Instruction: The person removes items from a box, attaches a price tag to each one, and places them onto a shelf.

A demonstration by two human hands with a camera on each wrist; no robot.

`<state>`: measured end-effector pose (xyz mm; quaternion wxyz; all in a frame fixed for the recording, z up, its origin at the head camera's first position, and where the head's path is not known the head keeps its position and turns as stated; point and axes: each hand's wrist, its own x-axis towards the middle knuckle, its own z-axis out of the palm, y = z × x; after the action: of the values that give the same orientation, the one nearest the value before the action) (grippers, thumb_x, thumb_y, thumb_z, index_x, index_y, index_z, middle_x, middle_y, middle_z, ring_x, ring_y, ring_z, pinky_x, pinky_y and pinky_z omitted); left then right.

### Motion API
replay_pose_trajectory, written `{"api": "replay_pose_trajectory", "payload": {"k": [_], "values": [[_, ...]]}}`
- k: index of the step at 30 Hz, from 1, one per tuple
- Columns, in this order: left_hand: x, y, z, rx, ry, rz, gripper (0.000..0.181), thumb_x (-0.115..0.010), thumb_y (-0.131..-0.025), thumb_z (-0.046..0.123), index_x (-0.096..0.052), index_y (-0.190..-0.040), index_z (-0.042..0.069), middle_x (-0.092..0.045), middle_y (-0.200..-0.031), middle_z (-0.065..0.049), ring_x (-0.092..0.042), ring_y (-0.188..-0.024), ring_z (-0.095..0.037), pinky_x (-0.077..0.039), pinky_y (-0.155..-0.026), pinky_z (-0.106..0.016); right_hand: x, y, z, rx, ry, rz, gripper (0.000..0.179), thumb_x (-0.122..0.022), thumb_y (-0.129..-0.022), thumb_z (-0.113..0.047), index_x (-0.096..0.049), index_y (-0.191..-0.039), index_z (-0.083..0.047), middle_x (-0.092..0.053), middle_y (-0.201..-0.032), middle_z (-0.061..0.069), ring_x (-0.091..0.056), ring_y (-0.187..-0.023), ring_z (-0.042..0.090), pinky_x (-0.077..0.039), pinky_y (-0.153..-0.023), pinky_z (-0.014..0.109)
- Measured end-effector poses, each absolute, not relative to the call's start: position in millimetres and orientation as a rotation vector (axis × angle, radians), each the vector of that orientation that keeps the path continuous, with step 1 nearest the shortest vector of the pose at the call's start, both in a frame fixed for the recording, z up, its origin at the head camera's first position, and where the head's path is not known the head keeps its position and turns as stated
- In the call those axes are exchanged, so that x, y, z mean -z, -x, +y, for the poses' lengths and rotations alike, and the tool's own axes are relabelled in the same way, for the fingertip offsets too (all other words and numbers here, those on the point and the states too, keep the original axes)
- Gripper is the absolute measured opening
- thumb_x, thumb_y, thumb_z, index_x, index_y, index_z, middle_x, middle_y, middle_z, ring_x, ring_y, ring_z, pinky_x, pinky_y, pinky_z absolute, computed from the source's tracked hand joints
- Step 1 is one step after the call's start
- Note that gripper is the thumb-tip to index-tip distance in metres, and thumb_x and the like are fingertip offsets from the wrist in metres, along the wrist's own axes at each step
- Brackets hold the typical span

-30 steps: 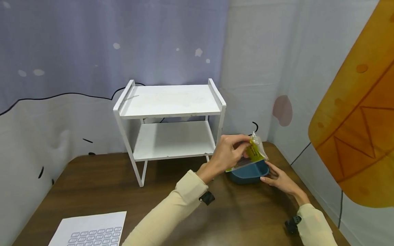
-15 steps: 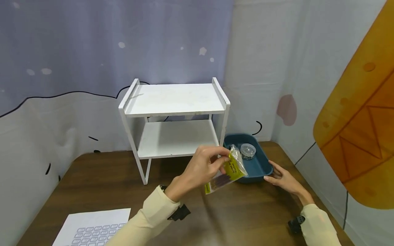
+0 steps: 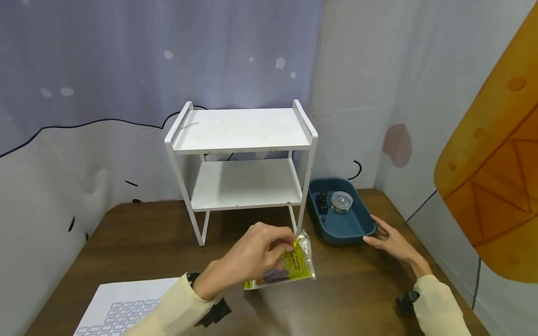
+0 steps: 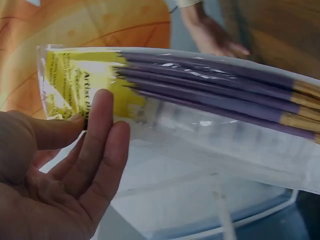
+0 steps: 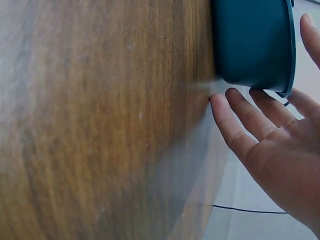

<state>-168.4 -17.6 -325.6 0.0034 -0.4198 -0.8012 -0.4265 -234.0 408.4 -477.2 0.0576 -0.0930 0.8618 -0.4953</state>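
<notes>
In the head view my left hand (image 3: 252, 252) pinches one end of a clear plastic pack of paintbrushes (image 3: 296, 261) above the table, left of a blue tray (image 3: 346, 229). The left wrist view shows the pack's yellow label (image 4: 75, 82) between thumb and fingers, with several purple brush handles (image 4: 215, 90) inside. My right hand (image 3: 391, 240) is at the tray's near right corner. Its fingers, fairly straight, lie against the tray's outer wall (image 5: 255, 45) in the right wrist view. A round clear-lidded tub (image 3: 341, 202) and a small dark bottle (image 3: 322, 205) sit in the tray.
A white two-tier shelf (image 3: 244, 130) stands at the back of the brown table (image 3: 336, 289), left of the tray. A white printed sheet (image 3: 126, 298) lies at the front left. Curtains (image 3: 349, 70) hang behind and to the right.
My left hand has carried the brush pack left and toward me, away from over the tray, uncovering the tub and bottle. The right hand has stayed at the tray's corner.
</notes>
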Motion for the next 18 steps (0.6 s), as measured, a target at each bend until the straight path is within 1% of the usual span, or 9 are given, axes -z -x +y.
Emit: {"api": "replay_pose_trajectory", "payload": {"k": [3,7,11,15,18], "values": [[339,169,-22,1.305,1.297,-2.638,0.008,-0.065,-0.093,0.0,-0.071,-0.092,0.005,-0.074,-0.086,-0.011,-0.055,-0.046,0.0,-0.049,-0.047,-0.017,476,235,409,1.496,0.275,2.613,0.084,-0.064,-0.098,-0.017,-0.009,-0.159,0.001,-0.025,-0.154,0.041,-0.035,-0.137,0.057,-0.054,-0.087,0.025],[360,172,-23,1.248,1.268,-2.776,0.009,-0.066,-0.094,0.002,-0.07,-0.089,0.008,-0.075,-0.085,-0.009,-0.056,-0.044,-0.001,-0.049,-0.048,-0.017,476,236,410,1.492,0.258,2.606,0.085,-0.064,-0.098,-0.018,-0.008,-0.159,0.001,-0.023,-0.154,0.04,-0.033,-0.139,0.056,-0.055,-0.087,0.027],[380,176,-20,1.116,1.251,-2.83,0.009,-0.067,-0.092,0.005,-0.071,-0.087,0.012,-0.075,-0.084,-0.003,-0.056,-0.051,0.002,-0.047,-0.053,-0.016,476,236,410,1.471,0.253,2.61,0.086,-0.064,-0.098,-0.018,-0.007,-0.159,0.001,-0.022,-0.154,0.041,-0.034,-0.138,0.057,-0.056,-0.086,0.031],[396,179,-18,1.003,1.229,-2.872,0.011,-0.068,-0.09,0.005,-0.071,-0.085,0.015,-0.069,-0.074,0.005,-0.051,-0.057,0.001,-0.043,-0.05,-0.018,477,237,410,1.452,0.249,2.622,0.085,-0.064,-0.098,-0.019,-0.007,-0.159,0.001,-0.023,-0.154,0.042,-0.036,-0.137,0.057,-0.058,-0.086,0.035],[408,180,-16,0.941,1.19,-2.922,0.013,-0.068,-0.088,0.004,-0.07,-0.082,0.015,-0.063,-0.07,0.008,-0.047,-0.053,-0.001,-0.04,-0.046,-0.019,477,237,409,1.448,0.241,2.627,0.083,-0.062,-0.1,-0.02,-0.007,-0.159,0.0,-0.023,-0.154,0.041,-0.037,-0.137,0.057,-0.058,-0.087,0.039]]}}
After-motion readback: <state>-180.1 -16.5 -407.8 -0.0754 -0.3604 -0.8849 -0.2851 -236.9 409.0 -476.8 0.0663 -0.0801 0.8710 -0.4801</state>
